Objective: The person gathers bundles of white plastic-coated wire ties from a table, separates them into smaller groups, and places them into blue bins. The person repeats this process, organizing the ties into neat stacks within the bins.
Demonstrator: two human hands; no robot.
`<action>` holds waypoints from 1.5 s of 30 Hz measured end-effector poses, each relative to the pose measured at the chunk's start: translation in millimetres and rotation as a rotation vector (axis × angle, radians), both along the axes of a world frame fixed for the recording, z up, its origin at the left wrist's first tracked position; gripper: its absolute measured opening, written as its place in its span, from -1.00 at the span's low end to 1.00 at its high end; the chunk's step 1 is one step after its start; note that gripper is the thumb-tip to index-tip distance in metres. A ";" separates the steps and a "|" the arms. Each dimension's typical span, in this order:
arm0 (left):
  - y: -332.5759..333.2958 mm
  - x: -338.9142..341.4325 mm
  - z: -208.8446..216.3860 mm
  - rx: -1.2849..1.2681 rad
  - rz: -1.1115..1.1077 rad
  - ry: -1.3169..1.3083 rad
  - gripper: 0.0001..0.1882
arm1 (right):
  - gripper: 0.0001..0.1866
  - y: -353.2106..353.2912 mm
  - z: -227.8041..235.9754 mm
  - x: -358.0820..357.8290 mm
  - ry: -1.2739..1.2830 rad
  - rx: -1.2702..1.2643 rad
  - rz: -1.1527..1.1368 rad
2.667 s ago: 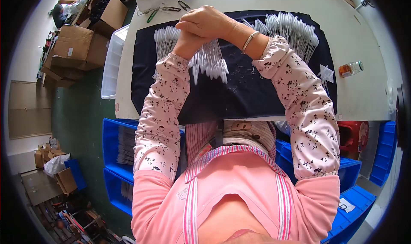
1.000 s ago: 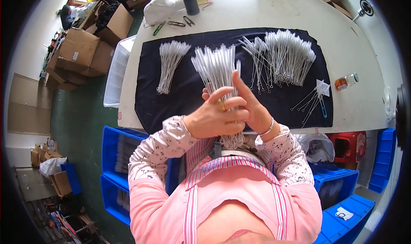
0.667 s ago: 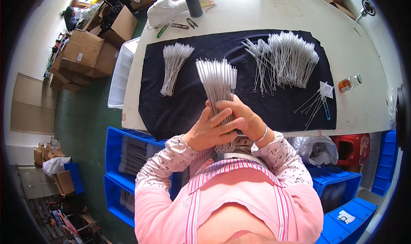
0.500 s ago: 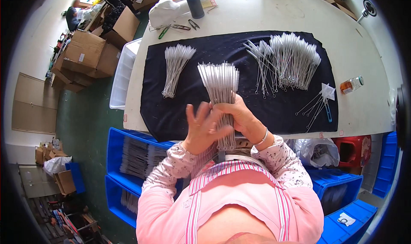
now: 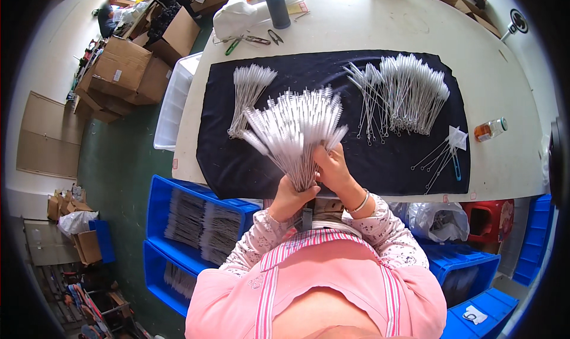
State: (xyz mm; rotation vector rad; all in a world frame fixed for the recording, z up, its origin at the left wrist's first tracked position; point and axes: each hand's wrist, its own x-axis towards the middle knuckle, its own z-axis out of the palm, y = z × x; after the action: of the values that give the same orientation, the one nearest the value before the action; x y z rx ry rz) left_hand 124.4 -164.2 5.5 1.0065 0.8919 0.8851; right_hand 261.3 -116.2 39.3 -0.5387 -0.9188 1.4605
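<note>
1. The left grip (image 5: 291,197) is closed around the lower wire stems of a fanned bundle of white brushes (image 5: 300,122), thumb laid across them.
2. The right grip (image 5: 333,168) also grasps this bundle, on its right side and higher up, just below the bristles; a bracelet (image 5: 359,202) circles that wrist.
3. The bundle is in front of the person's apron, over the near middle of a dark cloth (image 5: 237,169); its bristle heads spread outward and point away from the body, some of them blurred.
4. Behind it to the left, a smaller bunch (image 5: 252,92) lies on the cloth.
5. Toward the right of the cloth lies a larger pile of brushes (image 5: 412,92), loops facing the person.
6. Nearer, at the cloth's right edge, a few loose wire stems lie beside a blue-handled tool (image 5: 456,168).
7. A small glass jar (image 5: 490,129) with orange contents lies on its side on the pale counter (image 5: 493,65).
8. Blue crates (image 5: 155,217) at lower left contain more brushes.
</note>
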 end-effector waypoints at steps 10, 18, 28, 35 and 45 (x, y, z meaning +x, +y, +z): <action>0.9 10.0 -2.8 -0.152 0.125 -0.136 -0.72 | -0.62 -2.9 4.9 -9.9 -0.163 -0.126 -0.244; 4.1 9.8 3.7 -0.206 0.196 -0.241 -0.66 | -0.83 17.7 5.0 2.7 0.159 -0.223 -0.058; 6.3 6.8 5.4 -0.252 0.221 -0.335 -0.58 | -0.86 31.6 -16.5 14.2 0.222 -0.240 0.116; 6.5 6.2 9.5 -0.162 0.233 -0.263 -0.57 | -0.88 31.0 -11.1 8.6 0.098 -0.315 0.114; 5.8 2.8 3.4 -0.192 0.229 -0.356 -0.54 | -0.73 26.6 -9.6 5.1 0.213 -0.378 0.154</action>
State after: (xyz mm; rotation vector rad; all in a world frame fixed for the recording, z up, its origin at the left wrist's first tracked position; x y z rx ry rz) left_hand 127.2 -158.4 9.0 0.5639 0.7780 1.1081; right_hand 266.4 -89.6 29.8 -0.5828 -0.5262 1.8082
